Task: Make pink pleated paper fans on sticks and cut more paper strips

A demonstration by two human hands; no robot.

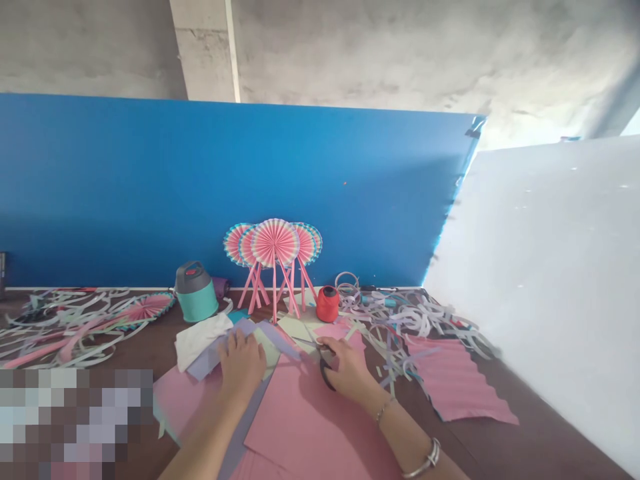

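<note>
My right hand (350,368) is wrapped round dark-handled scissors (326,375), whose blades point left over pale green and pink paper. My left hand (241,365) lies with fingers stretched out on a lilac paper sheet (213,357) and a pale green piece (270,353). It looks to be resting on the paper rather than gripping it. Between and below my hands spreads a large pink sheet (310,420), overlapping more coloured sheets. A white folded paper (203,339) lies just beyond my left hand.
Several pink paper fans (275,243) stand on sticks by the blue panel (200,173). A teal container (197,298) and a red one (327,305) stand behind the papers. Paper strips pile up at left (100,333) and right (420,313). A wavy pink sheet (460,380) lies right.
</note>
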